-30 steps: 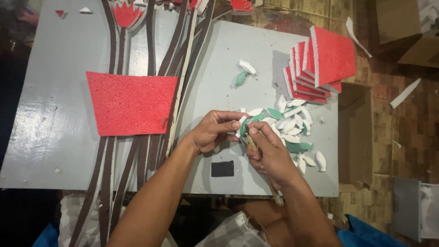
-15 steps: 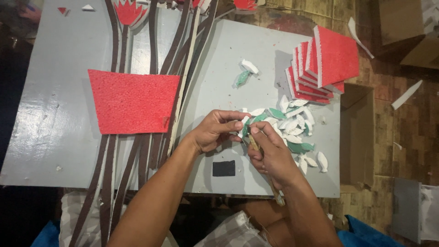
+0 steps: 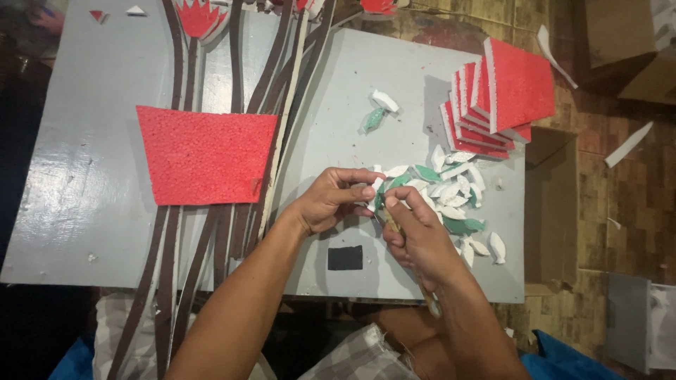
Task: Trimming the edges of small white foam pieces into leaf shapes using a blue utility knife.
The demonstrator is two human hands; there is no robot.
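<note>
Going L to R: the grey board [image 3: 84,176] carries a flat red foam sheet [image 3: 204,155] lying over long brown strips [image 3: 232,91] that run top to bottom.

The left hand [image 3: 327,200] is closed in a pinch, thumb and fingertips shut on a small leaf piece [image 3: 375,193], green one side and white the other, held just above the board, near the edge of the leaf pile. The right hand [image 3: 415,236] is wrapped tight round a thin stick tool [image 3: 391,224], tip touching the leaf's lower edge; whether it's a knife or a brush can't be told. A small black patch [image 3: 344,257] sits on the board just below both hands.

Doing this step well, as a judgement: keep the pinch firm but off the edge being worked, rotate the leaf w/ the left fingers rather than swinging the tool, short strokes, tool pointed away from the thumb.

Right of the hands: pile of leaf pieces [image 3: 451,200], mostly white side up, some green. Above it, a stack of red foam pieces [image 3: 500,98] fanned at the board's corner. Two stray leaves [image 3: 377,111] lie apart, further up. An open cardboard box [image 3: 553,204] sits beside the board's right edge.
</note>
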